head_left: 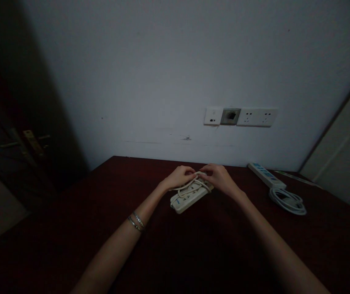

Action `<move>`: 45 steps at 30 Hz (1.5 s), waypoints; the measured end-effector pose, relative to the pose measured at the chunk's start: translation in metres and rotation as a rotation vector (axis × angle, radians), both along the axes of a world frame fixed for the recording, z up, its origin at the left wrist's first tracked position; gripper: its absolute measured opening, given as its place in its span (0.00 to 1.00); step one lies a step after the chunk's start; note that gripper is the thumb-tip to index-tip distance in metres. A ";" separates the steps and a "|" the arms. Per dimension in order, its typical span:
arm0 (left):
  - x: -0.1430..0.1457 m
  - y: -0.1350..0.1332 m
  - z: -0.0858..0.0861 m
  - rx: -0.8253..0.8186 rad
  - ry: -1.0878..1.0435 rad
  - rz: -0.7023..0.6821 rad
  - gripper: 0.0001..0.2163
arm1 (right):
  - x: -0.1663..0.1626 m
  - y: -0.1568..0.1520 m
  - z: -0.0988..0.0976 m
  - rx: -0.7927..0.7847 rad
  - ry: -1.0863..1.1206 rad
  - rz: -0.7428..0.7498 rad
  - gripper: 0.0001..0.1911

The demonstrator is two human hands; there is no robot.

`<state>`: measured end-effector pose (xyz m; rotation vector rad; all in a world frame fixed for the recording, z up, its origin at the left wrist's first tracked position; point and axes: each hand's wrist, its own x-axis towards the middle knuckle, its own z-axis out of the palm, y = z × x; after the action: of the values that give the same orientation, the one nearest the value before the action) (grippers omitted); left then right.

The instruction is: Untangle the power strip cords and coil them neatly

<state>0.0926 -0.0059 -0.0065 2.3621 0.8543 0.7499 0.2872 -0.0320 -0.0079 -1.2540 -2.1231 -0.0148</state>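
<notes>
A white power strip [182, 203] lies at a slant on the dark red table, its cord [190, 185] looped loosely over its top. My left hand [179, 177] is at the strip's far left side, fingers pinched on the cord. From the right, my right hand [219, 176] meets it over the far end of the strip, its thumb and fingertips closed on the same cord. The fingertips of both hands nearly touch. Two silver bracelets [136, 221] circle my left wrist.
A second power strip [266, 176] rests at the table's back right, beside its coiled white cable [288, 202]. Wall sockets [257, 117] sit above the table's back edge. At the left is a dark door with a brass handle plate [33, 142]; a pale panel [346, 143] stands at the right.
</notes>
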 end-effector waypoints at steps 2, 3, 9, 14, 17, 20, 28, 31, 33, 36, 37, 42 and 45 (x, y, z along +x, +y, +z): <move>0.004 0.000 -0.004 0.022 -0.020 -0.005 0.17 | 0.000 0.001 -0.002 -0.003 0.010 0.014 0.11; 0.005 0.000 -0.005 0.037 -0.014 -0.005 0.16 | -0.001 0.002 -0.003 -0.007 0.024 0.014 0.11; 0.007 0.004 -0.009 0.053 -0.035 0.041 0.15 | -0.005 0.005 -0.017 0.043 0.185 -0.062 0.19; 0.007 0.015 -0.016 -0.040 -0.111 0.168 0.12 | -0.013 0.005 -0.022 0.067 0.301 -0.057 0.19; 0.008 0.019 -0.021 -0.117 -0.186 0.211 0.12 | -0.016 0.002 -0.022 0.090 0.284 -0.056 0.17; 0.009 0.019 -0.023 -0.192 -0.265 0.214 0.11 | -0.018 0.002 -0.022 0.145 0.241 -0.055 0.16; 0.012 0.016 -0.020 -0.325 -0.368 0.229 0.09 | -0.027 0.002 -0.027 0.102 0.244 -0.123 0.18; 0.011 0.015 -0.017 -0.377 -0.369 0.198 0.09 | -0.029 0.000 -0.026 0.091 0.274 -0.106 0.17; 0.010 0.015 -0.015 -0.401 -0.338 0.186 0.10 | -0.030 0.000 -0.025 0.098 0.299 -0.099 0.16; 0.008 0.014 -0.010 -0.295 -0.266 0.216 0.09 | -0.030 -0.001 -0.024 0.106 0.322 -0.096 0.16; 0.007 0.013 -0.008 -0.205 -0.236 0.246 0.09 | -0.030 -0.001 -0.024 0.108 0.320 -0.094 0.16; 0.004 -0.002 0.008 0.162 0.003 0.406 0.09 | -0.029 -0.002 -0.023 0.104 0.305 -0.083 0.15; 0.007 -0.011 0.012 0.139 0.166 0.374 0.13 | -0.029 -0.002 -0.023 0.101 0.298 -0.077 0.15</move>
<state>0.0996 -0.0172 0.0055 2.4413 1.3828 0.7850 0.2587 -0.0337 -0.0313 -1.1970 -1.7976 0.0295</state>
